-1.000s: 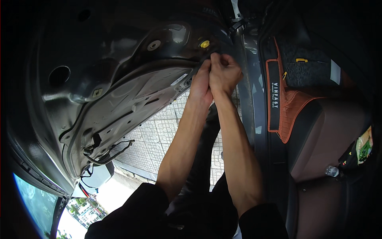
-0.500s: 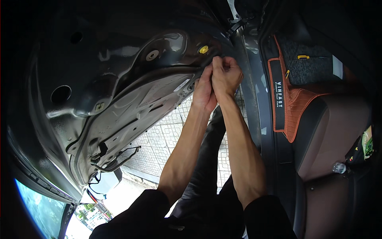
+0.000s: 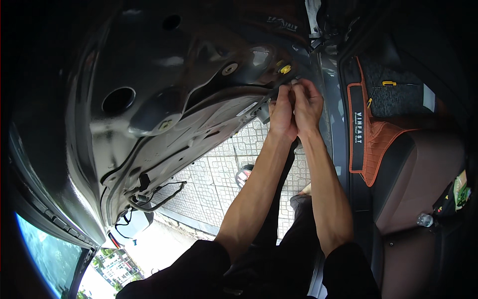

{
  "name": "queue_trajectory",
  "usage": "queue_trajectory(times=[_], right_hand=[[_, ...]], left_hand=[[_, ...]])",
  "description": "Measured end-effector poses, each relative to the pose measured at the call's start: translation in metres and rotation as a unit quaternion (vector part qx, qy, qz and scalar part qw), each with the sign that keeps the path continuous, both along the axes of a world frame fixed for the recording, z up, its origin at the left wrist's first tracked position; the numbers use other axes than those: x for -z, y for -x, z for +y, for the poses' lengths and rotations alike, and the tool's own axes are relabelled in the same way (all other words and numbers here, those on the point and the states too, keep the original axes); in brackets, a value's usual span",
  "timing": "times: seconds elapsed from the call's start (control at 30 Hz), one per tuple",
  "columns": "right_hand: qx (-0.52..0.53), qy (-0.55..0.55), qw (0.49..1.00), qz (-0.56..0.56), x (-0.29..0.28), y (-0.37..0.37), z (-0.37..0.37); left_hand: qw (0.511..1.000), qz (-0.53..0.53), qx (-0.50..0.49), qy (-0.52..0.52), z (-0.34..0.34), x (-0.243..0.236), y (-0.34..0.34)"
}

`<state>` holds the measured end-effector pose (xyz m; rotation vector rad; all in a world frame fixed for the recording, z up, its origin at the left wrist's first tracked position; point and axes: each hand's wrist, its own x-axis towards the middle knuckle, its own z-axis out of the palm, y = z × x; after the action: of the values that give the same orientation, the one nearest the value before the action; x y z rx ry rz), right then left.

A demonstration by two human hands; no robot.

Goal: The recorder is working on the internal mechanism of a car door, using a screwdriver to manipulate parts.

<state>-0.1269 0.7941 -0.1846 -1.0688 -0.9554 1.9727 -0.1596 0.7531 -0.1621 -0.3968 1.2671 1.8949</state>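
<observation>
Side by side at the lower edge of a dark car door [image 3: 164,74], my left hand [image 3: 283,114] and my right hand [image 3: 307,107] meet with fingers bent and pinched together. A small dark piece shows at their fingertips, against the door's edge; the fingers cover most of it, so its kind is unclear. Just above them a yellow plug [image 3: 285,69] sits in the door's metal. A round grommet [image 3: 229,69] lies farther left on the same panel. The door's bare inner sheet [image 3: 199,132] slopes down to the left of my hands.
Loose wiring [image 3: 167,202] hangs from the door. Tiled pavement [image 3: 214,169] lies below, with a round red-and-white object [image 3: 243,175] on it. At right are the door sill [image 3: 338,134], an orange-trimmed cover [image 3: 383,144], a yellow-handled screwdriver [image 3: 389,83], a seat [image 3: 423,159] and a clear bottle [image 3: 424,220].
The view has shifted, so the door and car interior sit farther right and lower. Both hands stay together at the door's edge. The round object on the pavement has come into sight.
</observation>
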Motion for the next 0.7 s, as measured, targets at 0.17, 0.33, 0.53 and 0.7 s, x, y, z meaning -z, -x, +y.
queue_trajectory(times=[0.17, 0.33, 0.53, 0.7], right_hand=[[0.008, 0.086, 0.994, 0.060, -0.013, 0.003, -0.005], [0.016, 0.055, 0.997, 0.052, -0.004, -0.003, 0.004], [0.000, 0.031, 0.999, 0.026, -0.007, 0.001, 0.000], [0.002, -0.048, 0.999, 0.013, -0.001, 0.005, -0.007]], left_hand=[[0.999, 0.025, -0.001, -0.019, -0.011, 0.009, 0.006], [0.999, 0.037, -0.036, 0.005, 0.002, -0.001, -0.006], [0.999, 0.040, 0.008, -0.010, -0.005, 0.010, 0.005], [0.999, 0.034, 0.013, 0.001, -0.011, 0.008, 0.006]])
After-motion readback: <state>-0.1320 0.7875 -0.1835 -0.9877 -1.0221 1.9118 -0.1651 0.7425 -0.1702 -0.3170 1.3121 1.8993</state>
